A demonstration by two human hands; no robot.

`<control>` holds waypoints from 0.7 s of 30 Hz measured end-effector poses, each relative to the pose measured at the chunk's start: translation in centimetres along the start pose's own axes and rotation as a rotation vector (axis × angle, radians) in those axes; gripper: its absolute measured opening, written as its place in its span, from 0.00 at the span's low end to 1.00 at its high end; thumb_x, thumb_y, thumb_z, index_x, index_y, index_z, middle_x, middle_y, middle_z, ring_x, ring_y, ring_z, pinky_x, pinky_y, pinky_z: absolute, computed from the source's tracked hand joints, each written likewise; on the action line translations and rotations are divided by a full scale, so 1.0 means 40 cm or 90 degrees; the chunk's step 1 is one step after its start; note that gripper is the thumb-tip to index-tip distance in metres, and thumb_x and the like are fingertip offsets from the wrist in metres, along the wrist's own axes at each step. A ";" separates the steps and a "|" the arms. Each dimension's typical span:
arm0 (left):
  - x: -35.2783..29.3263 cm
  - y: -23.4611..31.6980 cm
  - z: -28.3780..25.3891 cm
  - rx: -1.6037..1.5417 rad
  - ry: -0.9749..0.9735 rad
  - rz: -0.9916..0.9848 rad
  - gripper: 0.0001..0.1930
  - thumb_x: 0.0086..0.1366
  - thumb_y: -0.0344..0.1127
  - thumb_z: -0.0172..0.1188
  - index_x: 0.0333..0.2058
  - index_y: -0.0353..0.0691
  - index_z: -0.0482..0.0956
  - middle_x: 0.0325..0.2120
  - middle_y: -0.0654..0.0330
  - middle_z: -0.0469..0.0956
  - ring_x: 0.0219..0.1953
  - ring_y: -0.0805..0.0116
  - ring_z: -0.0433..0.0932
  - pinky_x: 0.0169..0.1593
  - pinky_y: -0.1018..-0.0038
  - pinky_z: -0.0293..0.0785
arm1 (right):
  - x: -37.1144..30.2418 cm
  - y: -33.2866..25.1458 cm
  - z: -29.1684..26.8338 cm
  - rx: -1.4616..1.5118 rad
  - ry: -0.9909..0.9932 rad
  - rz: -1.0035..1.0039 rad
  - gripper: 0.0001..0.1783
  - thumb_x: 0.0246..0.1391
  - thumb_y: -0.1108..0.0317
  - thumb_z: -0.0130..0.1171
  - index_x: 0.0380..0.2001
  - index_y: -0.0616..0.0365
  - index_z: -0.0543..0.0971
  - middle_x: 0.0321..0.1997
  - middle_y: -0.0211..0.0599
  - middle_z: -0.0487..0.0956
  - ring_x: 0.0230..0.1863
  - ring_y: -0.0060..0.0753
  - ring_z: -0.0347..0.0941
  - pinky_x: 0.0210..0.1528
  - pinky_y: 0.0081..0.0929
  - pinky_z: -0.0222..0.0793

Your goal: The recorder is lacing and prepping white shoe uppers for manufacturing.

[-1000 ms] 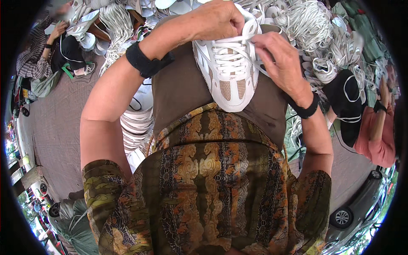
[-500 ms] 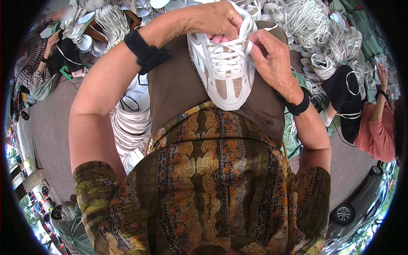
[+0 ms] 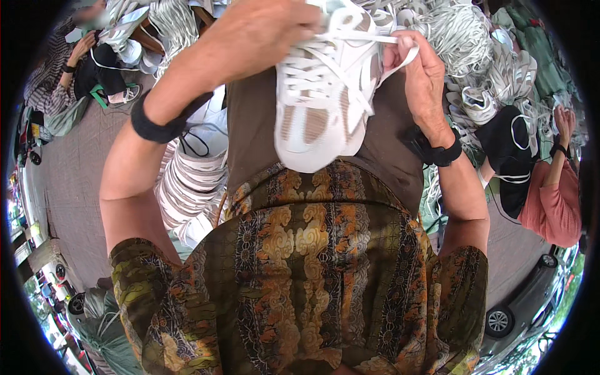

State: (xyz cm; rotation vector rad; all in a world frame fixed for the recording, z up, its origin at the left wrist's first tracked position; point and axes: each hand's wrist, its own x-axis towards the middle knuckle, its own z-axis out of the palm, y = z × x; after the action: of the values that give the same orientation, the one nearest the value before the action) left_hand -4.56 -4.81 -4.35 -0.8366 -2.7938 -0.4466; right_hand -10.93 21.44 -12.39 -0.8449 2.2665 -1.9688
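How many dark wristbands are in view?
4: the person's left wristband, right wristband, a co-worker's wristband at far left, another co-worker's band at far right; others may be hidden.

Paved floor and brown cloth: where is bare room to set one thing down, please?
Bare floor: widest left of the left arm, above the green sack; less between the right arm and grey car. Brown cloth: strips on both sides of the white sneaker. Crowded: upper edge, heaped with shoes and white laces.

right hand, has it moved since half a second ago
Yes, mainly rightward: judged against the pile of white laces beyond it, the right hand is now closer to that pile than before.
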 end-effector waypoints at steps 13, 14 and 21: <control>-0.072 -0.135 0.138 -0.838 -0.029 -0.334 0.10 0.72 0.41 0.56 0.36 0.41 0.77 0.32 0.69 0.75 0.38 0.78 0.78 0.47 0.78 0.77 | 0.037 -0.052 0.064 0.042 -0.049 0.016 0.17 0.70 0.59 0.47 0.40 0.63 0.76 0.23 0.30 0.74 0.24 0.19 0.67 0.29 0.18 0.65; -0.075 -0.134 0.133 -0.788 0.014 -0.303 0.10 0.72 0.39 0.55 0.35 0.40 0.76 0.31 0.68 0.75 0.37 0.78 0.78 0.46 0.78 0.76 | 0.039 -0.007 0.064 0.156 -0.050 0.074 0.17 0.70 0.59 0.47 0.39 0.63 0.76 0.22 0.30 0.73 0.23 0.21 0.67 0.29 0.21 0.66; -0.126 -0.141 -0.015 -0.110 0.188 -0.233 0.04 0.61 0.28 0.57 0.30 0.33 0.77 0.22 0.59 0.73 0.29 0.72 0.74 0.34 0.73 0.69 | 0.032 0.019 0.048 0.324 0.004 0.190 0.19 0.71 0.54 0.45 0.38 0.61 0.74 0.19 0.27 0.66 0.21 0.23 0.63 0.31 0.27 0.67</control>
State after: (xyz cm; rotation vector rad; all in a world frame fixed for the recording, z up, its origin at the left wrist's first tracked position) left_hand -3.52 -12.05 -6.41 -0.2522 -2.6513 -0.8059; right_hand -11.63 19.22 -13.06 -0.4193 1.6400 -2.2322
